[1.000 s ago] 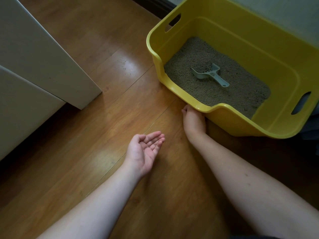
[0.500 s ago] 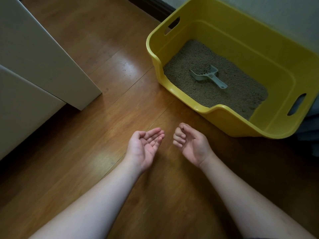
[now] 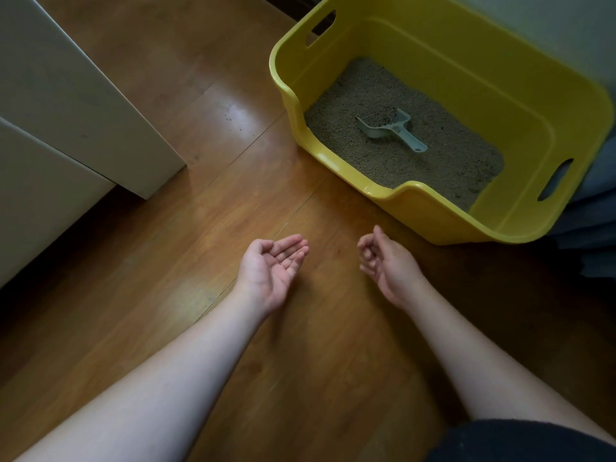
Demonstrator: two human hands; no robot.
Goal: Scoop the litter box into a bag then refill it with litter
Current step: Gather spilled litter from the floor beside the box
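A yellow litter box [image 3: 383,192] with handle cut-outs stands on the wooden floor at the upper right. Grey-brown litter [image 3: 400,168] covers its bottom. A pale grey scoop [image 3: 390,128] lies on the litter, its bowl holding some grains. My left hand [image 3: 270,271] hovers over the floor in front of the box, palm up and cupped, with a few dark grains on the palm. My right hand [image 3: 386,261] is just to its right, near the box's front corner, fingers curled inward. Whether it holds any grains is too small to tell. No bag is in view.
A white cabinet [image 3: 83,95] fills the left side, its corner reaching toward the middle of the floor. A few loose litter grains [image 3: 233,123] lie on the floor left of the box. Dark blue fabric [image 3: 593,235] sits right of the box.
My right hand has pulled back from the floor at the box's front wall and turned up with curled fingers beside my left hand. The left hand stayed cupped.
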